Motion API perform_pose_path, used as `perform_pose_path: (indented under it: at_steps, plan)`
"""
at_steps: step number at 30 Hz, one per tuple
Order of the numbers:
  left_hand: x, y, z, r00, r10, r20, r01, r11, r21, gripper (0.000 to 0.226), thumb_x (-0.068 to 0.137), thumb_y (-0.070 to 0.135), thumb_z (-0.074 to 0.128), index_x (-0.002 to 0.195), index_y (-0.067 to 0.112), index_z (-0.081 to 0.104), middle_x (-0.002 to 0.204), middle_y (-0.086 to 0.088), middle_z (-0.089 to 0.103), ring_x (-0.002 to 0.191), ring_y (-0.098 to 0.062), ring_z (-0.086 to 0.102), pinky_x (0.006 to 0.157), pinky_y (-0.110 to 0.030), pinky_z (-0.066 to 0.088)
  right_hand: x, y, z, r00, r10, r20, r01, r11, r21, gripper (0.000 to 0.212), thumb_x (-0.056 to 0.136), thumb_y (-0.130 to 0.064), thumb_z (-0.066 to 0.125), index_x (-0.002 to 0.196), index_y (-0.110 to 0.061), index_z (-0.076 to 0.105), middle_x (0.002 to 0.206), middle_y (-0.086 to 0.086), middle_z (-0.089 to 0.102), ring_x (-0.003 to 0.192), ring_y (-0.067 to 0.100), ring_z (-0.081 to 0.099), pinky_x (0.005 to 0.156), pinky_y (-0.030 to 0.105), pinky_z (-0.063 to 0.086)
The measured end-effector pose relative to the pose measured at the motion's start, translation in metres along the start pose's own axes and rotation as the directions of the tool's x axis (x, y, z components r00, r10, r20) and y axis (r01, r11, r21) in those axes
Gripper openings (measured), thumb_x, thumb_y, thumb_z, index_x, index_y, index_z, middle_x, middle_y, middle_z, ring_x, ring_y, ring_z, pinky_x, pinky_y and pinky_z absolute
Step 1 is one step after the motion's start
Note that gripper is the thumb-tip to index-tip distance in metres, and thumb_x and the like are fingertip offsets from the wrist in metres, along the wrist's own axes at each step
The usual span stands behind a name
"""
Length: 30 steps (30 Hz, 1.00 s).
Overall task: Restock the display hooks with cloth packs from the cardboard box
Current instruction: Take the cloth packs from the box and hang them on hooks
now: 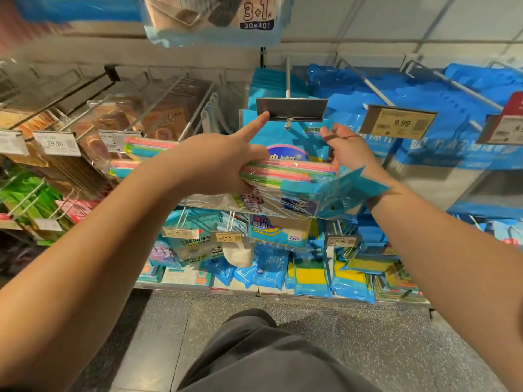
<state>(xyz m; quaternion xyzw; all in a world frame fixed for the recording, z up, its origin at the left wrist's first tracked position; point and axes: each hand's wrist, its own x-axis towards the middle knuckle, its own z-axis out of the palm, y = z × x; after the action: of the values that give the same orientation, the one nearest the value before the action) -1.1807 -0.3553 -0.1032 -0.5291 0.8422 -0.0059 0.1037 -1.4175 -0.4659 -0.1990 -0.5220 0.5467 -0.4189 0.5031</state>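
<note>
My left hand [220,162] grips a stack of cloth packs [291,182] in clear wrap with pink, green and blue cloths, held flat below a display hook [287,80]. Its index finger points up and touches the left edge of the hook's grey tag plate [291,108]. My right hand [349,149] pinches the top of a blue cloth pack [291,142] at the hook's tip, just under the plate. More blue packs hang farther back on the same hook. The cardboard box is out of view.
Neighbouring hooks carry brown packs [158,114] on the left and blue packs [418,91] on the right, with a 9.99 price tag [399,121]. A lower row holds gloves and sponges [311,273]. A pack marked 3+1 [226,18] hangs overhead. Speckled floor lies below.
</note>
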Motion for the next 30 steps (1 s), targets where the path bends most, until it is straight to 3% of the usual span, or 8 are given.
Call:
perform_pose_path:
  at_steps: [3, 6, 11, 16, 21, 25, 27, 30]
  plan:
    - [-0.002, -0.004, 0.001, 1.0, 0.005, -0.002, -0.005, 1.0, -0.006, 0.042, 0.092, 0.044, 0.064, 0.131, 0.04, 0.05, 0.166, 0.013, -0.021, 0.092, -0.029, 0.067, 0.07, -0.035, 0.048, 0.008, -0.007, 0.01, 0.997, 0.052, -0.065, -0.045, 0.993, 0.107, 0.014, 0.103, -0.029, 0.05, 0.116, -0.023, 0.053, 0.103, -0.007, 0.056, 0.076, 0.0, 0.056, 0.077, 0.02, 0.048]
    - [-0.003, -0.009, 0.002, 1.0, 0.005, 0.0, -0.005, 1.0, -0.002, 0.041, 0.09, 0.045, 0.066, 0.129, 0.042, 0.053, 0.164, 0.019, -0.023, 0.092, -0.029, 0.068, 0.077, -0.042, 0.056, 0.017, -0.014, 0.023, 0.992, 0.044, -0.121, -0.012, 0.967, 0.256, 0.012, 0.104, -0.018, 0.048, 0.094, -0.016, 0.054, 0.072, -0.011, 0.06, 0.059, -0.001, 0.058, 0.054, 0.015, 0.046]
    - [-0.002, -0.011, 0.001, 1.0, 0.018, 0.011, -0.018, 1.0, 0.004, 0.045, 0.091, 0.045, 0.064, 0.134, 0.044, 0.05, 0.163, 0.02, -0.023, 0.093, -0.026, 0.068, 0.077, -0.04, 0.055, 0.036, -0.014, 0.035, 0.948, 0.001, -0.319, 0.062, 0.981, 0.185, 0.011, 0.101, -0.02, 0.051, 0.103, -0.016, 0.061, 0.084, -0.002, 0.059, 0.071, 0.008, 0.054, 0.063, 0.021, 0.045]
    - [-0.001, -0.016, 0.003, 0.999, 0.032, -0.01, -0.032, 0.999, -0.025, 0.047, 0.091, 0.047, 0.064, 0.136, 0.046, 0.05, 0.163, 0.023, -0.023, 0.089, -0.025, 0.069, 0.075, -0.039, 0.056, 0.039, -0.011, 0.031, 0.976, -0.01, -0.219, 0.056, 0.976, 0.208, 0.012, 0.101, -0.021, 0.053, 0.112, -0.022, 0.057, 0.097, -0.002, 0.062, 0.081, 0.006, 0.058, 0.062, 0.016, 0.046]
    - [-0.002, -0.014, 0.009, 0.998, 0.032, -0.057, -0.037, 0.995, -0.09, 0.046, 0.089, 0.046, 0.068, 0.133, 0.044, 0.053, 0.163, 0.022, -0.023, 0.09, -0.025, 0.07, 0.073, -0.039, 0.056, 0.006, 0.005, 0.004, 0.989, -0.002, -0.147, 0.059, 0.923, 0.38, 0.011, 0.101, -0.019, 0.055, 0.111, -0.018, 0.057, 0.111, -0.002, 0.065, 0.107, 0.012, 0.063, 0.092, 0.02, 0.051]
    - [-0.004, -0.015, 0.025, 0.996, 0.019, -0.089, -0.042, 0.962, -0.269, 0.052, 0.085, 0.036, 0.076, 0.133, 0.036, 0.055, 0.166, 0.017, -0.018, 0.102, -0.026, 0.068, 0.082, -0.046, 0.056, -0.047, 0.029, -0.024, 0.973, 0.124, -0.197, -0.013, 0.874, 0.486, 0.019, 0.102, -0.015, 0.049, 0.091, -0.018, 0.064, 0.074, -0.01, 0.073, 0.067, 0.004, 0.067, 0.065, 0.023, 0.052]
    - [-0.008, -0.017, 0.042, 0.993, 0.008, -0.118, -0.057, 0.907, -0.417, 0.053, 0.082, 0.028, 0.08, 0.129, 0.032, 0.057, 0.167, 0.016, -0.011, 0.121, -0.023, 0.06, 0.091, -0.045, 0.053, -0.073, 0.048, -0.03, 0.979, 0.166, -0.119, -0.057, 0.782, 0.621, 0.026, 0.099, -0.029, 0.055, 0.083, -0.019, 0.072, 0.071, -0.007, 0.071, 0.069, 0.012, 0.063, 0.065, 0.027, 0.05]
    - [-0.016, -0.014, 0.074, 0.987, -0.042, -0.155, -0.075, 0.735, -0.674, 0.063, 0.073, 0.033, 0.086, 0.129, 0.026, 0.059, 0.166, 0.01, 0.013, 0.149, -0.001, 0.021, 0.114, -0.041, 0.038, -0.101, 0.069, -0.031, 0.962, 0.232, -0.144, -0.041, 0.645, 0.763, 0.041, 0.096, -0.055, 0.049, 0.08, -0.019, 0.059, 0.062, -0.007, 0.054, 0.063, 0.011, 0.045, 0.064, 0.026, 0.042]
